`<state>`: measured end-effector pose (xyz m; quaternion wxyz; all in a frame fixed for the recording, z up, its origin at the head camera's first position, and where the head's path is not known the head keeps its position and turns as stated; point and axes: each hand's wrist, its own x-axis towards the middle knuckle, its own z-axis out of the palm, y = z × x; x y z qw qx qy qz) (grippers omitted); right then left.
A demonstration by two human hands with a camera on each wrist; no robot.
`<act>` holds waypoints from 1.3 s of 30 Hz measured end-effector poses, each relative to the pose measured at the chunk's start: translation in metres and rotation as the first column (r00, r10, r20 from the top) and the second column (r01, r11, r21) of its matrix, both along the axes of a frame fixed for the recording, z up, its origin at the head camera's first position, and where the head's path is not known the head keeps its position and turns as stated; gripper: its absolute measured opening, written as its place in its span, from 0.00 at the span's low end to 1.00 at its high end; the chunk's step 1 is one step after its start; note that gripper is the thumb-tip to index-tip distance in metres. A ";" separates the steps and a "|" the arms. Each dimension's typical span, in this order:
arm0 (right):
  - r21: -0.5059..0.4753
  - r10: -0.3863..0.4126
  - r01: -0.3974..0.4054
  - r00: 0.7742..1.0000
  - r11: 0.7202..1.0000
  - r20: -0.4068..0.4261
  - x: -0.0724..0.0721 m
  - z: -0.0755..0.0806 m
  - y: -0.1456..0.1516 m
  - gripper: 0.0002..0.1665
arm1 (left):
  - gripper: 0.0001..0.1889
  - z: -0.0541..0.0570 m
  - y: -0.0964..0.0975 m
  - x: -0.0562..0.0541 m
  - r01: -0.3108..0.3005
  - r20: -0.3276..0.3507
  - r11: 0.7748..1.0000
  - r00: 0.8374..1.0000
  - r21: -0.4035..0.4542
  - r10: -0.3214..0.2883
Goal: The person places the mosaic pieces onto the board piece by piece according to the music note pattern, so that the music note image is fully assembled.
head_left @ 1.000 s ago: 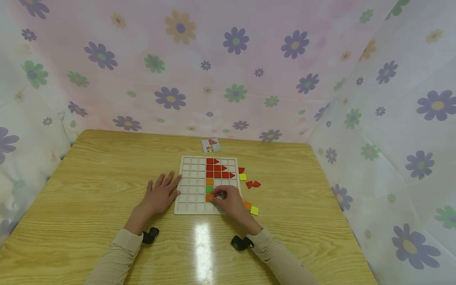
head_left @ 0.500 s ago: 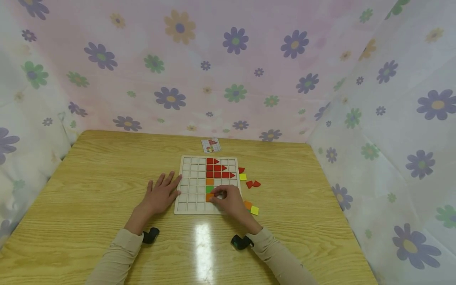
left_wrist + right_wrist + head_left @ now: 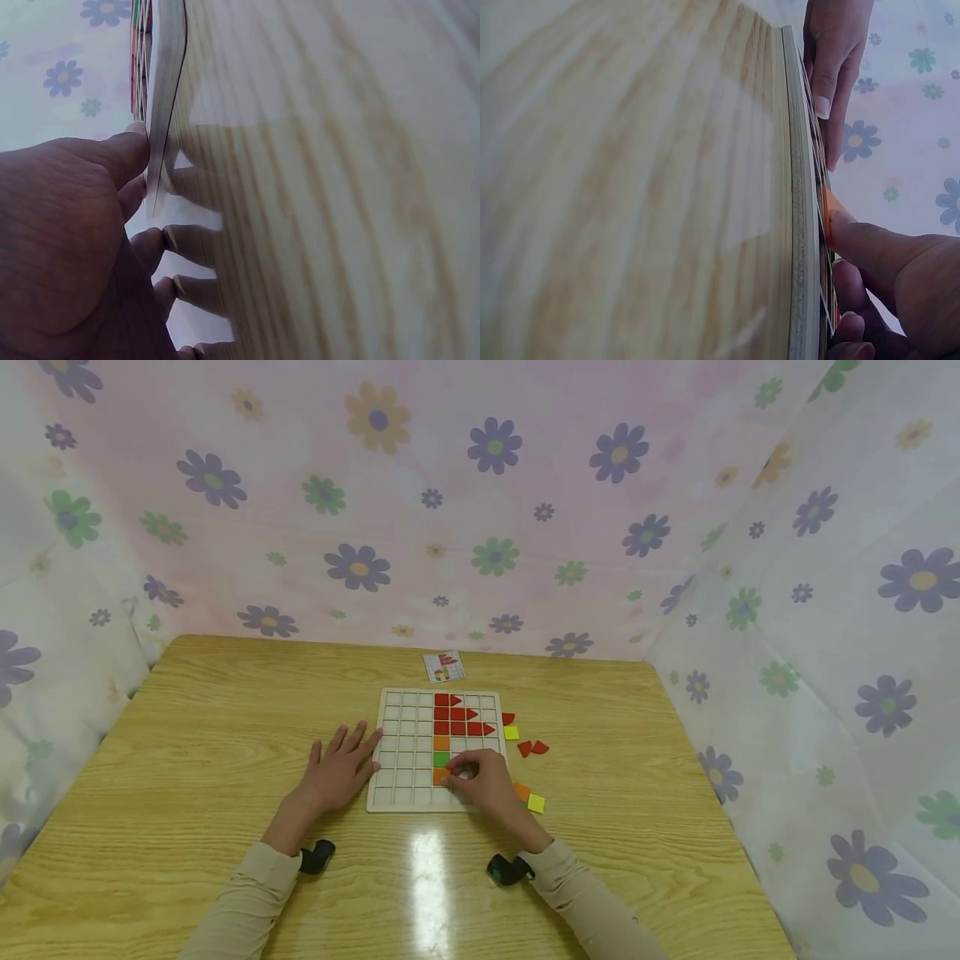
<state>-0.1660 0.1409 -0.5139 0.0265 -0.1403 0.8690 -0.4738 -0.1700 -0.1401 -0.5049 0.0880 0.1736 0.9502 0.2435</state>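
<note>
A pale grid board (image 3: 403,766) lies on the table, with red squares and red triangles in its upper rows. Below them sit an orange square (image 3: 441,743) and a green square (image 3: 441,759). My right hand (image 3: 486,787) pinches another orange square tile (image 3: 440,776) at the cell under the green one; in the right wrist view this tile (image 3: 833,207) stands slightly tilted against the board, the thumb on it. My left hand (image 3: 335,775) has its fingers spread flat, with the fingertips and thumb touching the board's left edge.
Right of the board lie red quarter-round pieces (image 3: 540,747), yellow squares (image 3: 536,803) and an orange square (image 3: 521,791), partly hidden by the right hand. A small pattern card (image 3: 444,666) lies behind the board. Flowered cloth (image 3: 420,527) hangs around the wooden table (image 3: 225,718).
</note>
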 end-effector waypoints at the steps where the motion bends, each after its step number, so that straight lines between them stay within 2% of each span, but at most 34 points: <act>1: 0.001 -0.003 0.003 1.000 1.000 0.004 0.000 0.001 0.000 0.05 | 0.31 0.000 0.000 0.000 0.001 -0.001 1.000 1.000 -0.001 -0.001; 20: 0.027 -0.057 0.056 0.998 0.998 0.029 0.000 0.001 -0.001 0.04 | 0.31 -0.007 0.000 -0.002 0.001 -0.020 1.000 1.000 -0.016 -0.001; 30: 0.028 -0.079 0.078 0.996 0.997 0.042 0.002 0.005 -0.002 0.04 | 0.31 -0.004 0.000 -0.002 0.003 -0.017 1.000 1.000 -0.018 -0.003; 39: -0.003 -0.058 0.059 0.998 0.998 0.025 0.003 0.002 -0.001 0.04 | 0.31 -0.005 0.000 -0.001 0.000 -0.013 1.000 1.000 -0.015 0.000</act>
